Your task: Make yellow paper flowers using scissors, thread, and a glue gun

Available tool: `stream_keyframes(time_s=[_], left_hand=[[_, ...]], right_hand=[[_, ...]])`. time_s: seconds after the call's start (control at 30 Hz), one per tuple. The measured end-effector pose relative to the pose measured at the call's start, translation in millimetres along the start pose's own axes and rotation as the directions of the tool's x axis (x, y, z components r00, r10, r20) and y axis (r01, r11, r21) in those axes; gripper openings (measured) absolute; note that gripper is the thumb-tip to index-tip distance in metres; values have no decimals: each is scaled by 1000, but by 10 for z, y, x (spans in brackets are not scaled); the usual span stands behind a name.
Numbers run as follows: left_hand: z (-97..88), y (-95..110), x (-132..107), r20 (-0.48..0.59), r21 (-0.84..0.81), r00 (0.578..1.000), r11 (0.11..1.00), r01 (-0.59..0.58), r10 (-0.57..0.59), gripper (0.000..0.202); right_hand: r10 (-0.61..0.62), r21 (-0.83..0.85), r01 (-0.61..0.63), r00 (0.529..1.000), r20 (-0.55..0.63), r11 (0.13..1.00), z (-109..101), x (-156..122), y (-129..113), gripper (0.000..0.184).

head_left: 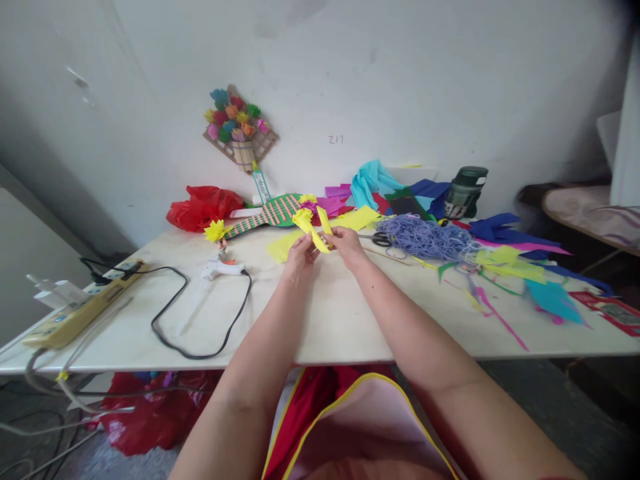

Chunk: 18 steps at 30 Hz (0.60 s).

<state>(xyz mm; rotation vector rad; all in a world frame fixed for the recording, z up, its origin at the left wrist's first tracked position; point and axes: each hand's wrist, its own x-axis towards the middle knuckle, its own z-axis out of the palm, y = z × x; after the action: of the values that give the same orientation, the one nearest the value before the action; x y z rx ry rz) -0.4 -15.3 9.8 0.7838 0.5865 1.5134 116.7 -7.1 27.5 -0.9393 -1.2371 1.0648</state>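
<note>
Both of my hands meet over the middle of the table. Between the fingertips of my left hand [300,257] is a yellow paper flower [303,219]. My right hand [346,244] pinches a yellow paper strip [323,220], which crosses close to the flower; whether the two are joined I cannot tell. Just behind lies a green panel with striped rows [280,212], with a yellow flower [215,231] at its left end. A yellow paper sheet [281,248] is beside my left hand. Scissors [383,239] lie right of my right hand.
A glue gun [223,268] with its black cord lies at left, near a yellow power strip [85,307]. Tangled purple string [425,237], coloured paper scraps [515,263] and a dark green bottle [466,192] are at right. Red plastic [204,208] sits by the wall.
</note>
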Motion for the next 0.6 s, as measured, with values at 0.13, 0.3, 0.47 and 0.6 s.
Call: stream_keyframes(time_s=[0.13,0.3,0.47,0.6], left_hand=[[16,23,-32,38,-5,999,1000,4,-3,19],[50,64,-83,64,-50,998,999,-2,6,18],[61,86,-108,53,-50,999,999,11,-8,16],[68,93,-113,33,-50,999,998,24,-23,14]], right_hand=[[-76,-95,79,997,33,992,7,-14,-34,21],[-106,-123,114,992,68,986,21,-50,-87,25],[-165,-138,173,984,67,975,2,-43,-81,31],[-156,-161,163,986,57,973,-8,-31,-68,29]])
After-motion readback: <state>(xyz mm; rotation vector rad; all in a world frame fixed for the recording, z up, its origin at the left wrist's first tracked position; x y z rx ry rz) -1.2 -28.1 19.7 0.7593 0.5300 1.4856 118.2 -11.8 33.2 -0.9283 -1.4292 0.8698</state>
